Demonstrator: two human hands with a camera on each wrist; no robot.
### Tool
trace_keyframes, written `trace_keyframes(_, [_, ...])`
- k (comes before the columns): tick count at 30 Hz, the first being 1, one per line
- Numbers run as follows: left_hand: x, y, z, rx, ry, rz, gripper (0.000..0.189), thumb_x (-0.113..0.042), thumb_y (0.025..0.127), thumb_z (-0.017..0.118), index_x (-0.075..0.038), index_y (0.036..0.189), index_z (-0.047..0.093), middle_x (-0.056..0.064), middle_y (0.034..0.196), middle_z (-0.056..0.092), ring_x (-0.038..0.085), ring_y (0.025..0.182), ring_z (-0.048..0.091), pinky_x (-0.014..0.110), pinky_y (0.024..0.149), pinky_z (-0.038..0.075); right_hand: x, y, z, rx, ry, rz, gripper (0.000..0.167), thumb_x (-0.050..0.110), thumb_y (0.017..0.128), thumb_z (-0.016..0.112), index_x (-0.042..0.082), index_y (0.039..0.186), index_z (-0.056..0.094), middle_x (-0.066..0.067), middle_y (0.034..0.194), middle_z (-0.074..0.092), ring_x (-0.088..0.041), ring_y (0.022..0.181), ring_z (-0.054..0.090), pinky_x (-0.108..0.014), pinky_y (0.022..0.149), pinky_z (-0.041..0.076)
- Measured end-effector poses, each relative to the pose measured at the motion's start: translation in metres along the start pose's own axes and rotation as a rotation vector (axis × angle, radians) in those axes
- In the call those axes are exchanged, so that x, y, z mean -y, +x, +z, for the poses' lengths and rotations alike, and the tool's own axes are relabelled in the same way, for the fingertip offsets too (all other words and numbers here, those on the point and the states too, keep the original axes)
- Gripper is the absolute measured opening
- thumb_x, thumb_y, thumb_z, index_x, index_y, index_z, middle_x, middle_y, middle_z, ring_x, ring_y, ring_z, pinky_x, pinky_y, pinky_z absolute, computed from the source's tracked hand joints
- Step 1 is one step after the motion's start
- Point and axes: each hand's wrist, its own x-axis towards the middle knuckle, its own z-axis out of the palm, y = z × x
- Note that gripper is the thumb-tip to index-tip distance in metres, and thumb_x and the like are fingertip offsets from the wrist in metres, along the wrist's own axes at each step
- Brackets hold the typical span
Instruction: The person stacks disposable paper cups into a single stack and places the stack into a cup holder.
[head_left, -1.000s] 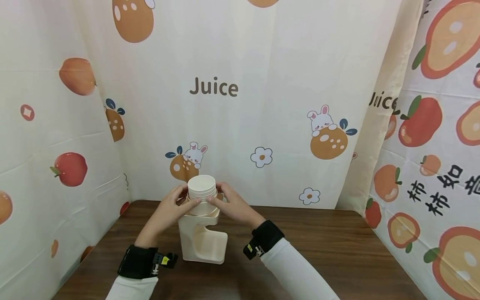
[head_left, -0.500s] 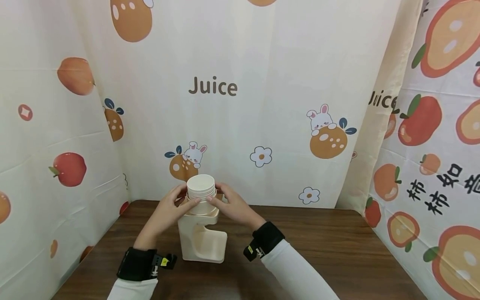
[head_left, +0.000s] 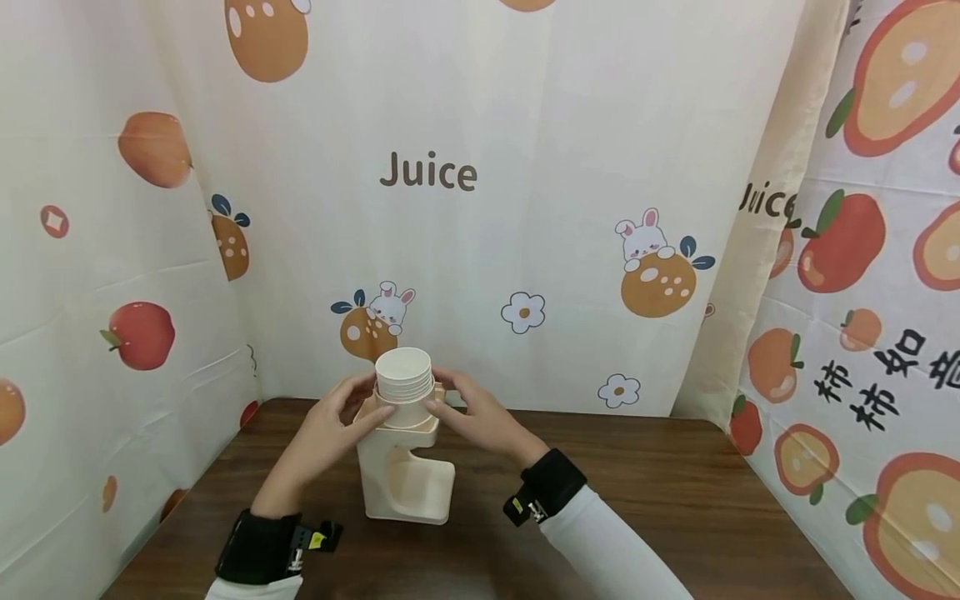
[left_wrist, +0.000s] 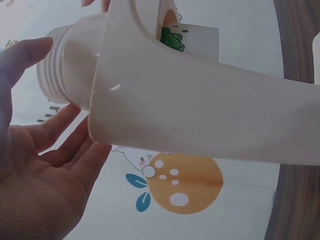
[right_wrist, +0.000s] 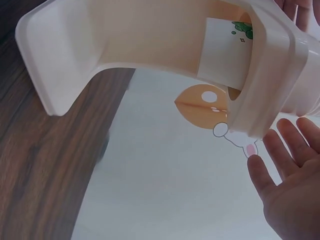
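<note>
A cream cup dispenser (head_left: 405, 479) stands upright on the wooden table. White cups (head_left: 405, 372) are stacked in its round top, their ringed rims showing. Below that top, a white paper cup with a green print (right_wrist: 225, 52) pokes out in the right wrist view. My left hand (head_left: 332, 423) is spread at the left of the stack, its thumb at the cups and its fingers behind. On the other side is my right hand (head_left: 480, 417), fingers relaxed, thumb close to the dispenser's collar. Whether either thumb still touches is unclear.
The dark wooden table (head_left: 637, 500) extends around the dispenser. A pale curtain (head_left: 525, 208) with fruit and rabbit prints hangs close behind it, and printed cloths hang at the left and right. A black strap with a small camera sits on each wrist.
Both hands have eased slightly apart and away from the stack, the thumbs lifting outward from its front. The dispenser and the cups stay where they were.
</note>
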Motion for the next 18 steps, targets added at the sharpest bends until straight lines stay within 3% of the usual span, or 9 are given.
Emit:
trace_keyframes(9, [-0.011,-0.016,-0.001,-0.002,0.089,0.011,0.068,-0.043,0.094,0.070,-0.007,0.147,0.045,0.016,0.143,0.049,0.037,0.130,0.048,0.053,0.102,0.042,0.003,-0.018,-0.010,0.054,-0.070,-0.066,0.064,0.047,0.101,0.058,0.021,0.154,0.036,0.002,0.152,0.042,-0.020,0.139,0.039,-0.053,0.107,0.039])
trace_keyframes(18, [-0.018,-0.029,0.002,-0.001,0.171,0.047,0.067,-0.046,0.093,0.071,-0.012,0.146,0.049,0.011,0.142,0.050,0.035,0.128,0.049,0.063,0.097,0.043,0.003,-0.028,-0.012,0.059,-0.281,-0.151,0.071,0.049,0.099,0.060,0.011,0.154,0.037,-0.001,0.149,0.047,-0.015,0.136,0.041,-0.042,0.108,0.039])
